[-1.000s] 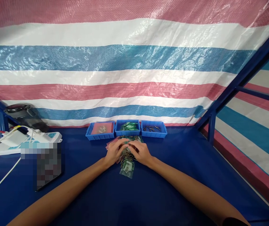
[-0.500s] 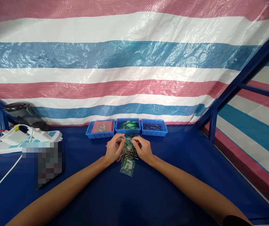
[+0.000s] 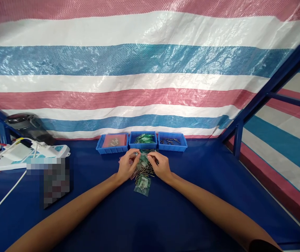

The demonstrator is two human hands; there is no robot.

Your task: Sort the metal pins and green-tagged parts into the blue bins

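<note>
My left hand (image 3: 126, 166) and my right hand (image 3: 161, 165) rest on the blue table over a pile of small green plastic bags and thin metal pins (image 3: 142, 171). Both hands have their fingertips pinched together over the far end of the pile, close to each other. What each pinch holds is too small to name. One green bag with pins inside (image 3: 142, 185) lies at the near end of the pile, apart from both hands.
Three small blue bins stand in a row behind the pile: the left one (image 3: 111, 143) with pink bags, the middle one (image 3: 143, 140) with green bags, the right one (image 3: 172, 142) with loose pins. A white power strip with cables (image 3: 31, 154) and a blurred dark object (image 3: 55, 180) lie at the left.
My hands have lifted off the pile and drawn their fingertips into pinches at its far end. The view has shifted slightly.
</note>
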